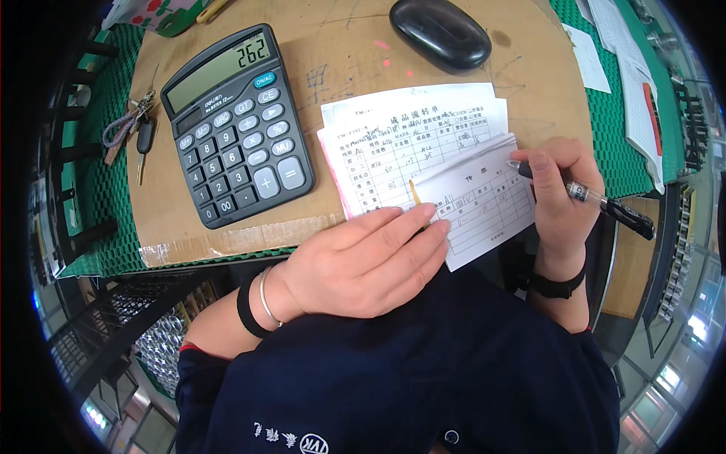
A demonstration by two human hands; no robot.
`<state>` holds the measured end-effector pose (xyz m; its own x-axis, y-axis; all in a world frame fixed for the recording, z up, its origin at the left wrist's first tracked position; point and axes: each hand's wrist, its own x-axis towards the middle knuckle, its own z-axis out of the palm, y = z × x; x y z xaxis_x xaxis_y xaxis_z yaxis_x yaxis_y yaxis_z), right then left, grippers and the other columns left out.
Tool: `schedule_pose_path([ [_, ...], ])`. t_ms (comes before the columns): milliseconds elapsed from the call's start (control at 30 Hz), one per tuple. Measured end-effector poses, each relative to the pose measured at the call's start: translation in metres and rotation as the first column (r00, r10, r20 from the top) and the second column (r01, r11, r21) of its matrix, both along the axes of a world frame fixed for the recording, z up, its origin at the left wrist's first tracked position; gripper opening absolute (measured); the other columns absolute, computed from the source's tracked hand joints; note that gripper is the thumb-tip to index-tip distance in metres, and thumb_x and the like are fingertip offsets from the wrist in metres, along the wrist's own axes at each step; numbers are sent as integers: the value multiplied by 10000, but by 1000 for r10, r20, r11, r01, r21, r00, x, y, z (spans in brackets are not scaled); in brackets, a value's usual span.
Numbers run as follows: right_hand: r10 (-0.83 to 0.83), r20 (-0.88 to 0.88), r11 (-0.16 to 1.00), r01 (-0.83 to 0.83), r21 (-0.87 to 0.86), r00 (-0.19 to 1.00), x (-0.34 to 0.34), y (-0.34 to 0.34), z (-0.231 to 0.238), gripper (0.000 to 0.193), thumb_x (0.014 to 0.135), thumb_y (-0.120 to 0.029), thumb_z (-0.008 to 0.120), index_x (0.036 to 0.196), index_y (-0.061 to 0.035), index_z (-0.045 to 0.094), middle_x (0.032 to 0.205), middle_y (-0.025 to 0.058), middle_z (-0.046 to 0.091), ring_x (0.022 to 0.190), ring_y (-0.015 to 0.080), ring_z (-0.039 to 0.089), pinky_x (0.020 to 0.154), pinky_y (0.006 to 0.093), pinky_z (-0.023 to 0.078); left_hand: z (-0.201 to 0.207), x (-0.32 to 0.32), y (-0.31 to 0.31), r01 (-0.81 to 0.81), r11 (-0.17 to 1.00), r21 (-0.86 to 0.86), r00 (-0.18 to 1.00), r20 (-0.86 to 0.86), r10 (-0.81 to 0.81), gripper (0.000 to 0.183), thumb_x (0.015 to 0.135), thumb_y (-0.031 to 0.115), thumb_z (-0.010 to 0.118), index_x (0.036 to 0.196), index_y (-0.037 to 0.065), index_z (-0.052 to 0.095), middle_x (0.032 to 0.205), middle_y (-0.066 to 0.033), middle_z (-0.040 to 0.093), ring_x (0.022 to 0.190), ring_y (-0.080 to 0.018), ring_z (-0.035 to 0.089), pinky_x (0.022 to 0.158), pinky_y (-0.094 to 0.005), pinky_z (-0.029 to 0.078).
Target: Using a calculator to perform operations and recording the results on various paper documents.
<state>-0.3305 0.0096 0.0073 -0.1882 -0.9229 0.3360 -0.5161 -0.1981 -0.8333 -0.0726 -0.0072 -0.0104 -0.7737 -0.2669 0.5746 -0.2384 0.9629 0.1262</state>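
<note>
Nearest, the left hand (370, 261) lies flat, pinning a small white ruled slip (484, 200) on the cardboard-covered worktop (348, 57). The right hand (560, 193) grips a black pen (605, 203), tip on the slip. Some cells look filled, others blank.

Dark grey plastic desk calculator (238, 129): grey keys, one blue key, pale green display with black digits.
Glossy black oval case (440, 32).
Brown cardboard sheet (340, 45): blue scribbles, pink spots.
Green mesh-pattern mat (98, 189) under cardboard.
White printed paper forms (412, 132): black grid lines, pink edge on lower sheet.
Small white ruled slip (484, 204): grey-blue lines.
Black pen with clear silver-banded barrel (597, 200).
Black wristband and thin silver bangle (257, 299).
Black watch strap (557, 286).
Navy blue garment (423, 378): white emblem.
</note>
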Motion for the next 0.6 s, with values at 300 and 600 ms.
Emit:
schedule_pose_path([
  [300,19,13,998,-19,-55,1000,2,-1,-3,303,872,19,695,674,-38,472,622,-23,479,560,49,406,502,235,322,1,-1,-2,-3,1000,-2,1000,10,3,209,837,189,706,1012,76,720,1122,-54,708,1067,-219,673,868,-308,550],
  [600,19,-77,995,-27,-95,997,0,-3,-6,310,868,15,691,665,-39,463,594,-16,449,536,61,370,486,255,298,1,0,-2,9,1000,8,1000,20,-9,218,838,186,704,1021,70,719,1128,-60,708,1075,-222,671,874,-309,549],
])
